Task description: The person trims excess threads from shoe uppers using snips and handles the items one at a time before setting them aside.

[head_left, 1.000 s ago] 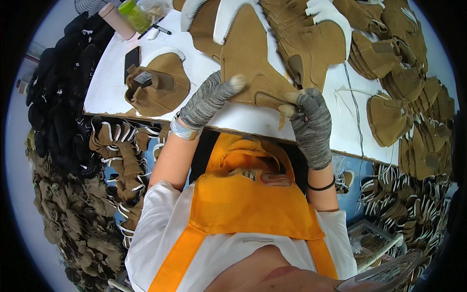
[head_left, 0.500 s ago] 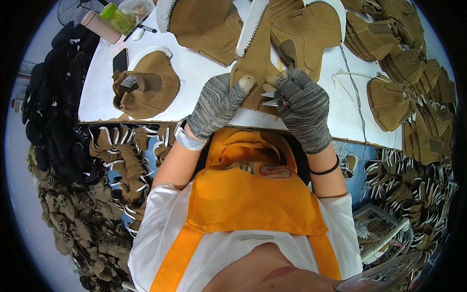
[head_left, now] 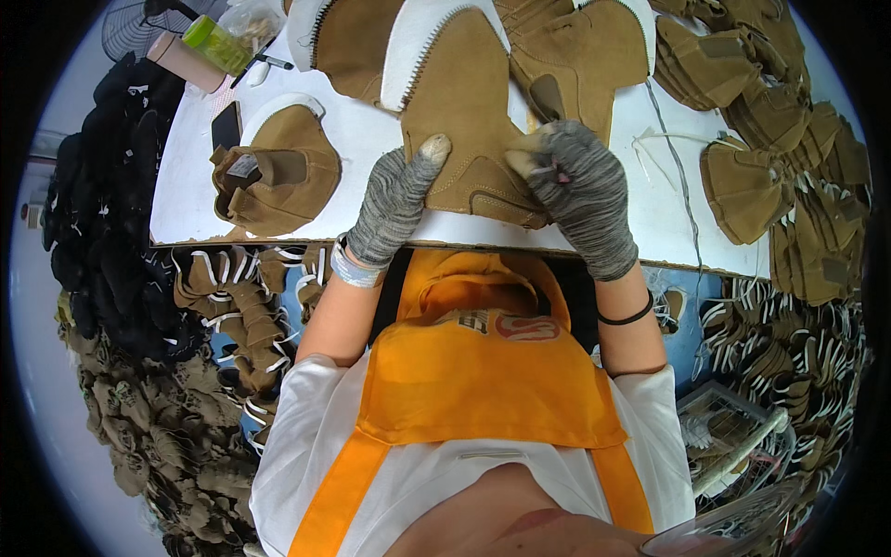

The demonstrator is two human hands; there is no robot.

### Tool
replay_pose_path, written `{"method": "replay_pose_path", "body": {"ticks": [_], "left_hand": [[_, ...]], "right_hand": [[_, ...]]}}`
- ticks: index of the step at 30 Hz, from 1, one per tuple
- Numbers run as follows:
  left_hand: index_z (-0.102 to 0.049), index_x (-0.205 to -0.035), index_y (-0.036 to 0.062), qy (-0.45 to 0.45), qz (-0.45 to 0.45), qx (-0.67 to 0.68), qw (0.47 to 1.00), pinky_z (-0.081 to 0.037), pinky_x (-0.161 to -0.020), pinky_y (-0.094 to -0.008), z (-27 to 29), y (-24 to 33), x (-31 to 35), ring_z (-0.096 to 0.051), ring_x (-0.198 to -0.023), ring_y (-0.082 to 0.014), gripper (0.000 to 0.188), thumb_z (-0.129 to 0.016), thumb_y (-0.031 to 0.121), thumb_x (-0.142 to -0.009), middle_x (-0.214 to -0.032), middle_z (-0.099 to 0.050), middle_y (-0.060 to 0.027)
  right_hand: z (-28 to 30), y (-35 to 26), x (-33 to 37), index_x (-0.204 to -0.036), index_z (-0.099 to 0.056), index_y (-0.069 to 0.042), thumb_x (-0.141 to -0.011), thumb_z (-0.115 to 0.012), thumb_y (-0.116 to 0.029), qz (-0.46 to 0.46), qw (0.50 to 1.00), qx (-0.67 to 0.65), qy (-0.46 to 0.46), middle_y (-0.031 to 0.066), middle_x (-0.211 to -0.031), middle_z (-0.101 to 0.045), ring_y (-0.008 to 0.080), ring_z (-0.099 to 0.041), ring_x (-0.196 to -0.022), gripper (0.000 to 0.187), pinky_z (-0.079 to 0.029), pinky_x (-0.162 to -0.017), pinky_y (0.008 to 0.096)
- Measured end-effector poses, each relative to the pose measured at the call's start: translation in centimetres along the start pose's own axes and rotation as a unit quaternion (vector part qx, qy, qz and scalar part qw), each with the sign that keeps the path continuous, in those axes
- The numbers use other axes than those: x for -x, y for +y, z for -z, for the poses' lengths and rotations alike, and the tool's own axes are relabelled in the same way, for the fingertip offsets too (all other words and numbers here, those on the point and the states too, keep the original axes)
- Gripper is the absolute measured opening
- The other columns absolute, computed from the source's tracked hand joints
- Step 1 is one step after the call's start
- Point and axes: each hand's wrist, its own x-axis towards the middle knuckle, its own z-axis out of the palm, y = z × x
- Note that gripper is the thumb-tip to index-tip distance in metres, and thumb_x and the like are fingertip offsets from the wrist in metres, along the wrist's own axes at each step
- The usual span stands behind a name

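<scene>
A brown suede boot upper (head_left: 459, 102) with a white, zigzag-stitched edge is held up at the near side of the white table. My left hand (head_left: 390, 209), in a grey glove with bare fingertips, grips its left edge, thumb on top. At its lower right edge, my right hand (head_left: 589, 204) is closed on it in a matching glove. A small reddish bit of a tool shows among the right fingers; its blades are hidden. Behind lie another brown upper (head_left: 585, 60) at right and one more (head_left: 353, 46) at left.
On the table's left are a folded boot upper (head_left: 302, 167), a phone (head_left: 225, 125), a pink cup (head_left: 186, 63), a green-lidded jar (head_left: 215, 45) and a pen. A grey cable (head_left: 682, 186) crosses the right side. Stacked uppers (head_left: 780, 135) lie far right; a black pile (head_left: 111, 204) stands left.
The held upper has turned, so its broad face and white edge now show. My left hand has shifted left and slightly down. The pointed blades in my right hand have gone out of sight.
</scene>
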Motion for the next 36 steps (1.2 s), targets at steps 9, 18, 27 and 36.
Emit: {"method": "replay_pose_path", "body": {"ticks": [9,18,27,36], "left_hand": [[-0.054,-0.130,0.0159,-0.029,-0.252,-0.370,0.894,-0.053,-0.060,-0.0315,2.6,-4.8,-1.8,-0.065,-0.069,-0.0254,0.034,-0.053,0.012,-0.095,-0.085,-0.067,-0.0118],[-0.062,-0.116,0.0048,0.027,-0.128,-0.182,0.974,-0.051,-0.064,-0.0304,0.5,-1.8,-1.0,-0.064,-0.070,-0.0221,0.032,-0.052,0.029,-0.097,-0.079,-0.067,-0.0129],[-0.063,-0.110,-0.0006,0.009,-0.081,-0.156,0.984,-0.053,-0.070,-0.0287,0.5,-1.2,-1.5,-0.068,-0.077,-0.0203,0.043,-0.053,0.039,-0.096,-0.083,-0.069,-0.0139],[-0.054,-0.130,0.0165,-0.028,-0.285,-0.447,0.848,-0.053,-0.063,-0.0304,2.7,-3.0,-2.7,-0.065,-0.072,-0.0263,0.034,-0.051,0.012,-0.096,-0.086,-0.066,-0.0106]], "right_hand": [[1.6,-1.7,-1.7,-0.100,-0.066,-0.010,-0.072,-0.070,-0.011,0.062,0.972,0.164,-0.156,0.0072,-0.083,-0.059,0.0244,-0.061,-0.073,0.028,-0.052,-0.065,0.0308],[-0.1,1.6,0.8,-0.095,-0.063,-0.006,-0.074,-0.075,-0.016,-0.057,0.998,0.007,-0.024,0.0051,-0.082,-0.061,0.0188,-0.060,-0.068,0.026,-0.051,-0.064,0.0286],[1.4,-0.8,-2.6,-0.105,-0.067,-0.014,-0.067,-0.074,-0.019,0.161,0.963,0.169,-0.132,0.0035,-0.087,-0.061,0.0241,-0.061,-0.072,0.039,-0.052,-0.063,0.0325],[0.5,0.0,-3.6,-0.096,-0.065,-0.008,-0.075,-0.072,-0.016,0.157,0.953,0.188,-0.178,0.0071,-0.089,-0.060,0.0235,-0.061,-0.076,0.024,-0.051,-0.067,0.0315]]}}
